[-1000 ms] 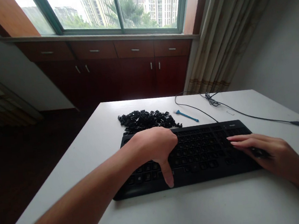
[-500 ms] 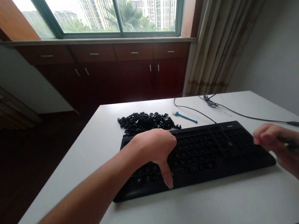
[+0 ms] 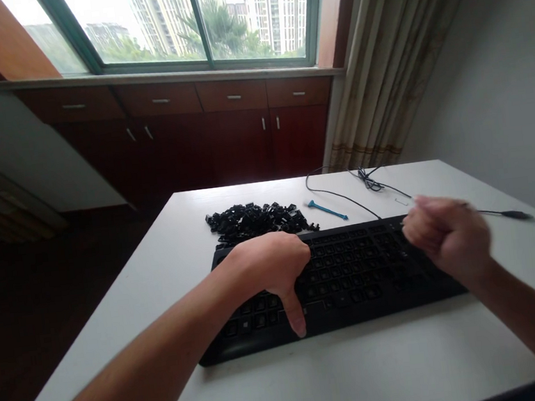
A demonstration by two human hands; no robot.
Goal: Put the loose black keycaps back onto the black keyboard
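A black keyboard [image 3: 372, 317] lies on the white table [image 3: 359, 370], with many of its key positions looking bare. My left hand [image 3: 274, 261] holds it down over its left half, thumb stretched to the front edge and the other fingers mostly hidden by the back of the hand. Above the keyboard's right end, my right hand [image 3: 447, 231] is closed in a fist, slightly smeared by motion. Something dark shows at that fist's far side, too small to make out. Behind the keyboard's left half is a heap of loose black keycaps [image 3: 255, 220].
A thin blue tool [image 3: 327, 210] lies behind the keyboard. Beyond it runs a black cable [image 3: 369, 181], partly bundled, ending in a dark plug [image 3: 515, 215] at the right. A small bent wire [image 3: 401, 201] lies near the cable. Cabinets [image 3: 241, 139] stand beneath the window.
My right hand has moved left and up, from beside the keyboard's right end to above it; the dark object in it shows less. The left hand stays on the keyboard. The view has shifted slightly.
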